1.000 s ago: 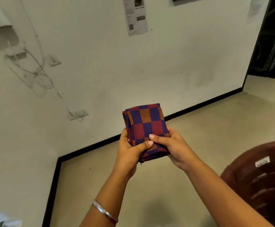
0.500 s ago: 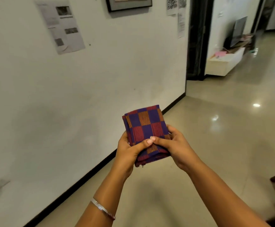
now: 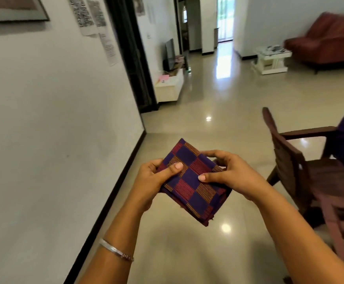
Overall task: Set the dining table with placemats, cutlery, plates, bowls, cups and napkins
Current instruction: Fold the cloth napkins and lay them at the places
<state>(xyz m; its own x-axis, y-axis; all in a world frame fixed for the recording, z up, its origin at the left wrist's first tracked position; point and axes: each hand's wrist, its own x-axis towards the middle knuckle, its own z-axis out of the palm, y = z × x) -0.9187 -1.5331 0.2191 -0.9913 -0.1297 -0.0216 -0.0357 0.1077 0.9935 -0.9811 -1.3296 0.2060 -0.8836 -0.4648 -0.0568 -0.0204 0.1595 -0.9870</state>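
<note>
Risk: folded checked cloth (image 3: 191, 181) unfolds or slips to floor in transit, since grip is thumb pinch only, no bench in view. Left hand (image 3: 152, 181) pinches cloth's left edge, thumb on top. Right hand (image 3: 230, 175) pinches right edge likewise. Cloth held between hands, above floor; wooden chair (image 3: 302, 171) to right

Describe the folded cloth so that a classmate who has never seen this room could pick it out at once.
Start at the long white wall on the left, then drop to the two hands raised over the shiny floor. Between the left hand and right hand is the folded cloth, the only checked thing here: purple and red squares.
</note>
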